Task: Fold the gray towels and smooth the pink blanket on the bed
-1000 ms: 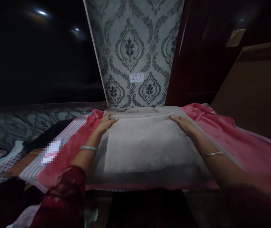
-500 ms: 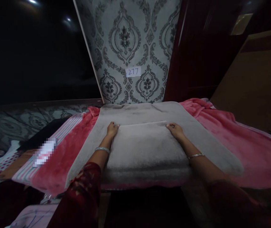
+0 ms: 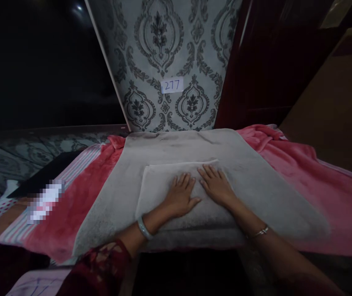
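Observation:
A folded grey plush cloth (image 3: 160,187) lies in the middle, its fold line toward the wall. Flat on its top rests my left hand (image 3: 180,196), fingers spread and thumb out to the side. My right hand (image 3: 216,185) also lies palm down on the cloth, right of the left hand, with its fingers apart. Neither hand grips anything. Beneath the folded cloth spreads a larger grey mat (image 3: 274,197) of similar plush fabric.
A red-pink blanket (image 3: 311,176) covers the surface under the mat and shows on both sides. Behind stands a patterned wall (image 3: 163,111) with a paper label (image 3: 172,84) reading 277. A large dark screen (image 3: 40,65) is at left, a dark red panel (image 3: 265,65) at right.
Both hands have let go of the folded cloth's far corners and moved inward onto its top, where they now lie flat. The view has tilted slightly.

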Available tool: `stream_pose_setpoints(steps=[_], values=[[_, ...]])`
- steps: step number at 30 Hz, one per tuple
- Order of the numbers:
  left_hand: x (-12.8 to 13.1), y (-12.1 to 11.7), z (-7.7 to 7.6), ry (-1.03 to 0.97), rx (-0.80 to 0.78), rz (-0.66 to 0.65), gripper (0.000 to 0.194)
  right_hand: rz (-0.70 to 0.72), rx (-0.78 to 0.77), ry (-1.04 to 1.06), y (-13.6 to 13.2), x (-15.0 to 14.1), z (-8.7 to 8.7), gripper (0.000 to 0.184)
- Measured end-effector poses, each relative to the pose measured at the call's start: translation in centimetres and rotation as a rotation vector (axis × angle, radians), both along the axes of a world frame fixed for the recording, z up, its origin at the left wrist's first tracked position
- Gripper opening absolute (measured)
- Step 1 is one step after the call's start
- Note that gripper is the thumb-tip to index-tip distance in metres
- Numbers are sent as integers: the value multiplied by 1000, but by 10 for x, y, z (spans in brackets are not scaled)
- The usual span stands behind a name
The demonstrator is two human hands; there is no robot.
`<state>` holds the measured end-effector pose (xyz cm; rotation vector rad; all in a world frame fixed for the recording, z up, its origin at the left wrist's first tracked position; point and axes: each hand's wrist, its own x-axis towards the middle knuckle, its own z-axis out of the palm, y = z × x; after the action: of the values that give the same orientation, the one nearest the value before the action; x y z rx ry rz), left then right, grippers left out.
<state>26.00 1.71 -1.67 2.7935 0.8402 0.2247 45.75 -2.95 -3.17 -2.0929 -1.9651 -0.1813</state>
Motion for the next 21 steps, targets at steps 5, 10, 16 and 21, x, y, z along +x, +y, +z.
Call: stream_pose_setpoints(steps=[5,10,16,21], values=[[-4,-3,-16,4,-3,4,77,11,-25,-47,1,0,-26,57],[-33,38,-3,78,17,100,70,9,-2,-63,2,6,-30,56],[-79,89,0,93,62,404,62,0,-21,-31,4,3,-30,56],[-82,93,-4,76,99,415,62,-11,-49,-5,4,-1,-21,55]])
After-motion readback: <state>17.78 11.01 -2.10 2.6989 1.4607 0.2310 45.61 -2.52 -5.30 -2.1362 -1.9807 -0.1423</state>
